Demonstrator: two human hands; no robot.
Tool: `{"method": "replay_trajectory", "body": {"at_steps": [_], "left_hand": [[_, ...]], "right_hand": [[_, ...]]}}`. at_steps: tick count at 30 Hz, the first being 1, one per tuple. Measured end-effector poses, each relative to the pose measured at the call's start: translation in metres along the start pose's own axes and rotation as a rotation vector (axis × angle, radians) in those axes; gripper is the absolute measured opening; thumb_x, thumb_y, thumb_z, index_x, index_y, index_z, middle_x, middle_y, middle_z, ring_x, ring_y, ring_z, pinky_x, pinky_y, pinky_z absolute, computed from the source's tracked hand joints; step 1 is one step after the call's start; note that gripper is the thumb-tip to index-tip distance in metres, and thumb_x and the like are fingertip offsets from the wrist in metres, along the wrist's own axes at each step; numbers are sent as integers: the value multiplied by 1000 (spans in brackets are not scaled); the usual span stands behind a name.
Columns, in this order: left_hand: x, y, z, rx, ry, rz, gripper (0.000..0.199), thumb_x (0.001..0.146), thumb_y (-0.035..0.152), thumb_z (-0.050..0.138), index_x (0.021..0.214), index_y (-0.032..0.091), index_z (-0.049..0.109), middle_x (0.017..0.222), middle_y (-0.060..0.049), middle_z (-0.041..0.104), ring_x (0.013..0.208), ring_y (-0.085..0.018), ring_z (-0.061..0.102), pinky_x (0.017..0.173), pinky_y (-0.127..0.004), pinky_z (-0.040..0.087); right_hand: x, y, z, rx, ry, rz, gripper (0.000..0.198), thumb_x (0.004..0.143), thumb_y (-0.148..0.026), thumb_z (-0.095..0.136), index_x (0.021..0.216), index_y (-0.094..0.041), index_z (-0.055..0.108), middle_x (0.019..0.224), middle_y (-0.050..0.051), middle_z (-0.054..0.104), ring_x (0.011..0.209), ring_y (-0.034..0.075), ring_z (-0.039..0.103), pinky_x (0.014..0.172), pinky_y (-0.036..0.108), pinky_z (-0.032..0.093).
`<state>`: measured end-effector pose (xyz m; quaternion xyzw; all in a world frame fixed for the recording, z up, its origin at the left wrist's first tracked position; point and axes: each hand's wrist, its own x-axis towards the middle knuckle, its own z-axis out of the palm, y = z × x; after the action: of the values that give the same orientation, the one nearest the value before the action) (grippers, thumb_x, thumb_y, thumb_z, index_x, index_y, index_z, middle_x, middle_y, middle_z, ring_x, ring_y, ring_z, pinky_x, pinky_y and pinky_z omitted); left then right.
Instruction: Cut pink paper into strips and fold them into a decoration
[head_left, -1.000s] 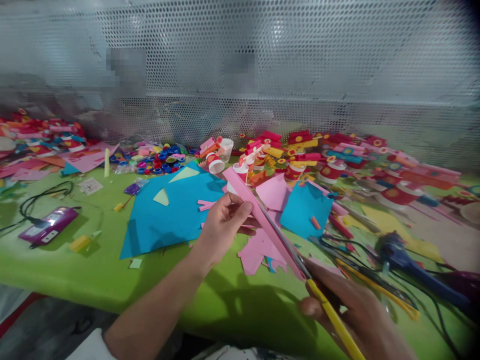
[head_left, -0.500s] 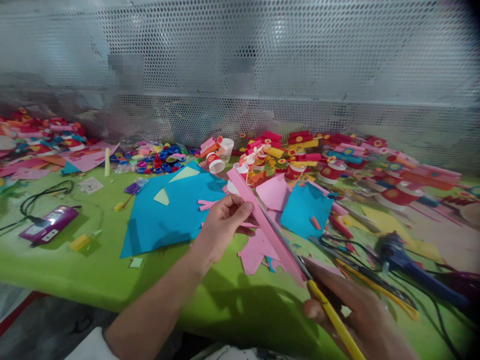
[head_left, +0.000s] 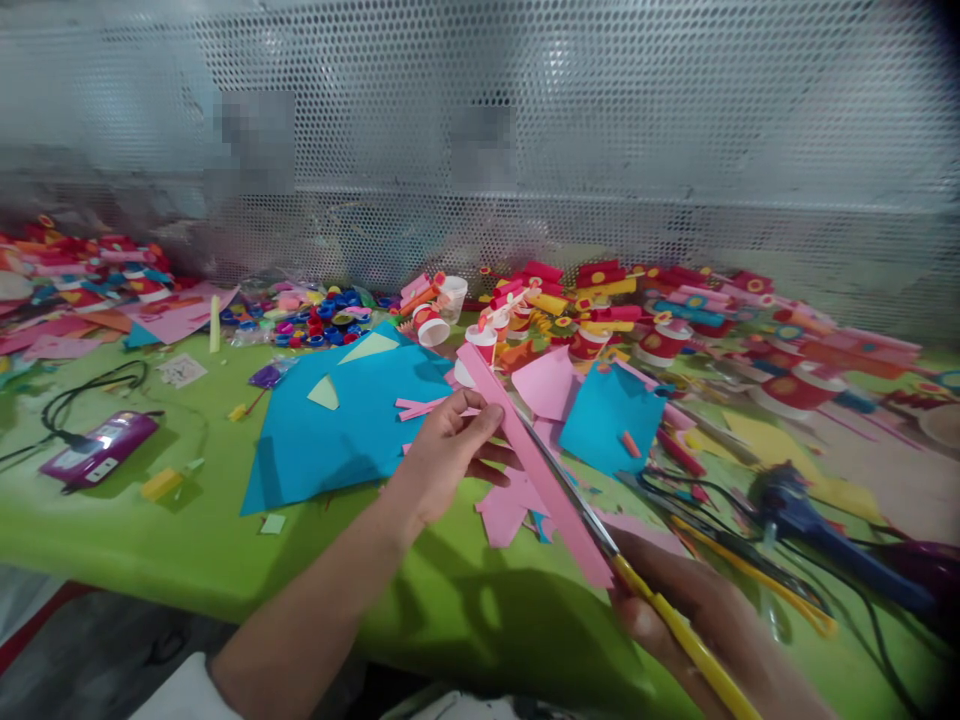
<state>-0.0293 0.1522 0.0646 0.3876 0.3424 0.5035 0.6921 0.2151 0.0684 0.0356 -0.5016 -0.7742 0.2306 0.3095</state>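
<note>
My left hand (head_left: 448, 446) pinches a long pink paper strip (head_left: 536, 462) between thumb and fingers, holding it slantwise above the table. My right hand (head_left: 705, 610) is closed around the yellow handles of a pair of scissors (head_left: 660, 598). The scissors' metal blades lie along the strip's right edge and look nearly closed. Whether the strip's lower end touches my right fingers is hard to make out. Beneath and left of my left hand lies a large blue paper sheet (head_left: 300, 455). Pink paper scraps (head_left: 501, 515) rest below the strip.
Red paper cups with coloured paper rolls (head_left: 664, 340) crowd the back right. A blue glue gun (head_left: 832, 545) and its cables lie at the right, near another pair of scissors (head_left: 739, 550). A purple power box (head_left: 101, 447) sits left. A perforated metal panel (head_left: 390, 120) stands behind.
The scissors and my right hand have shifted slightly, and the blades now look closer together along the strip. The strip's upper end has dipped a little; my left hand keeps its hold.
</note>
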Motion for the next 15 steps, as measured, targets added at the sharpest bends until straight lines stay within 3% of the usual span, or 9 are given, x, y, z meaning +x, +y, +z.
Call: {"method": "replay_trajectory", "body": {"at_steps": [2, 15], "left_hand": [[-1, 0, 1, 8, -14, 3, 41, 81, 50, 79, 89, 21, 51, 78, 1, 72, 63, -14, 73, 49, -19, 55], [-5, -7, 7, 72, -55, 36, 40, 87, 53, 72, 91, 22, 46, 87, -2, 77, 77, -22, 79, 57, -24, 59]], "right_hand": [[0, -1, -1, 71, -45, 49, 69, 86, -76, 53, 126, -22, 70, 63, -2, 60, 53, 17, 54, 46, 27, 40], [6, -17, 4, 124, 25, 110, 56, 84, -67, 62, 112, -21, 76, 64, 0, 63, 54, 18, 56, 48, 28, 45]]}}
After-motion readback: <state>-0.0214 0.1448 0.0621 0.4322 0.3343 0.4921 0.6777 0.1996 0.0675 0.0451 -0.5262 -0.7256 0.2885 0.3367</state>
